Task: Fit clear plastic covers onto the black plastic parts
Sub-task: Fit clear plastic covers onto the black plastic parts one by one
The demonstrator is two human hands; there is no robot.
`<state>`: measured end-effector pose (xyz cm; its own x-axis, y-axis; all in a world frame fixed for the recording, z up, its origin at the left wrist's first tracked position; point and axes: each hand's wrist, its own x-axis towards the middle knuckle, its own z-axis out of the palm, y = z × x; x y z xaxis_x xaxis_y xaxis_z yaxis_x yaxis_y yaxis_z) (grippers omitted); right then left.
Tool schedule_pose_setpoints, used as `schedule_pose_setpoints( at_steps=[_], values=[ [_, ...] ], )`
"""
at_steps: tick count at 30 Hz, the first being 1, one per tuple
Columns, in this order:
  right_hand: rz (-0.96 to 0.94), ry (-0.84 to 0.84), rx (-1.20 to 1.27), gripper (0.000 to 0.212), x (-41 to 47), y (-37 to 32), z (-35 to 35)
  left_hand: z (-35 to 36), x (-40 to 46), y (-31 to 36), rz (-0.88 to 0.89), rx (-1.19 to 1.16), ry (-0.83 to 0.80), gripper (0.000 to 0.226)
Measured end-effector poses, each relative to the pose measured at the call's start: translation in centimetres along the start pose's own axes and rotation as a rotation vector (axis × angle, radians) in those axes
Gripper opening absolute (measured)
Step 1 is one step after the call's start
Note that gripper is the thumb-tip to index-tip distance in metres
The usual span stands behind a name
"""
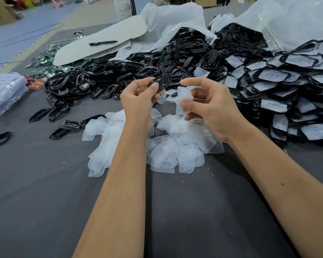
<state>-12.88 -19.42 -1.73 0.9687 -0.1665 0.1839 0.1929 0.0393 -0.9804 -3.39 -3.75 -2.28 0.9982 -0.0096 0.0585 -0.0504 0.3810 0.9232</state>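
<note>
Fingers of the left hand [138, 97] pinch a black part [161, 83]. Right hand [209, 107] fingers clasp a clear cover [184, 98] at its 3 o'clock.

The clear plastic cover [184, 101] in the right hand [211, 108] is motion-blurred, its outline lost against the heap of translucent covers [175, 151] below. At the grey table's left edge, a clear-wrapped stack [4, 92] is cut off; green circuit boards [45, 58] at the far-left corner are too small to read.

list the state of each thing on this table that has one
black plastic part: held up, left hand grip, uncovered
clear plastic cover: pinched in right hand, not fitted
black marker pen: capped, lying on grey card
finished covered parts pile: covers on
big plastic bag: open, spilling parts
</note>
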Motion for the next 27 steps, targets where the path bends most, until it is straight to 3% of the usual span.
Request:
schedule_pose_setpoints(
  at_steps=[5, 11, 14, 27],
  values=[
    [-0.034, 0.062, -0.086, 0.013, 0.2, 0.1, -0.1, 0.3, -0.4, -0.1, 0.0, 0.029, -0.01, 0.011],
    [-0.013, 0.186, -0.148, 0.054, 0.1, 0.1, -0.2, 0.9, -0.9, -0.3, -0.007, 0.091, -0.053, 0.014],
    [-0.028, 0.218, -0.153, 0.059, 0.2, -0.1, -0.1, 1.4, -1.2, -0.6, 0.008, 0.131, -0.089, 0.015],
    [0.059, 0.224, 0.011, 0.016, 0.9, 0.5, -1.3, 1.7, -1.5, -1.1, 0.023, 0.171, -0.127, 0.02]
  ],
)
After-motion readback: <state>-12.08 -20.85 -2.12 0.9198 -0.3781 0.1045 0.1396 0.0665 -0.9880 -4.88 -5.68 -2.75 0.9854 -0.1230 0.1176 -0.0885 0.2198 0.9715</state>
